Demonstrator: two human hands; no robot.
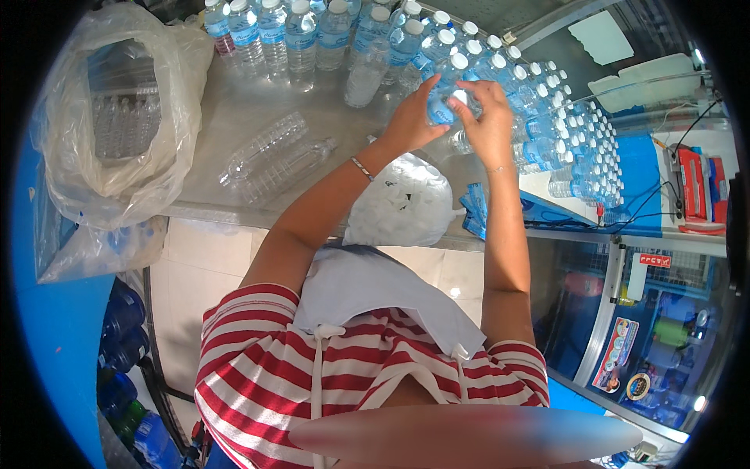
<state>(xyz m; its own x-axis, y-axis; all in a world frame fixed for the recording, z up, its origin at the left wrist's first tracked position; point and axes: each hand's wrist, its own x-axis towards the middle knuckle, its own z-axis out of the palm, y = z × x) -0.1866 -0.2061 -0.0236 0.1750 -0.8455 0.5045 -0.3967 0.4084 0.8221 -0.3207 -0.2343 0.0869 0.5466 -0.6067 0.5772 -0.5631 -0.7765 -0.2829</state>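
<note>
My left hand [414, 119] is closed about the side of a clear plastic water bottle [442, 115] with a blue label. From the other side my right hand [487, 121] grips the same bottle, its thumb near the white cap. The bottle is tilted above the metal counter [234, 94], right beside the capped bottles. A bag of white caps [402, 202] lies below my hands at the counter's near edge. Blue labels or strips [475, 209] are bunched just right of that bag.
Two uncapped bottles [283, 168] lie on the counter. A bottle without a label [366, 78] stands farther back. Rows of capped bottles [301, 39] fill the back and right [582, 148]. At left sits a large plastic bag [70, 117] of clear bottles. A glass panel rises at right.
</note>
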